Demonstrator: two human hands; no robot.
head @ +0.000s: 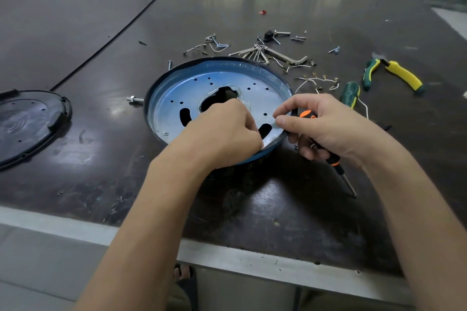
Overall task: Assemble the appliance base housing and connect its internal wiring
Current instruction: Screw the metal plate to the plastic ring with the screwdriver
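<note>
Screwdriver (335, 160) handle lies mostly hidden inside right hand (328, 126).

On one workbench (75, 33): two hands, the left hand (222, 131) and the right hand (321, 126); one round blue-lined housing (217, 78); one black cover (30, 121). There are two screwdrivers, one orange-handled screwdriver (334, 160) and one green-handled screwdriver (350, 93), along with one pair of pliers (401, 74), one bunch of hex keys (260, 52), one bolt (135, 100) and one red scrap (262, 12). The loose screws (219, 45) are too scattered to count.
</note>
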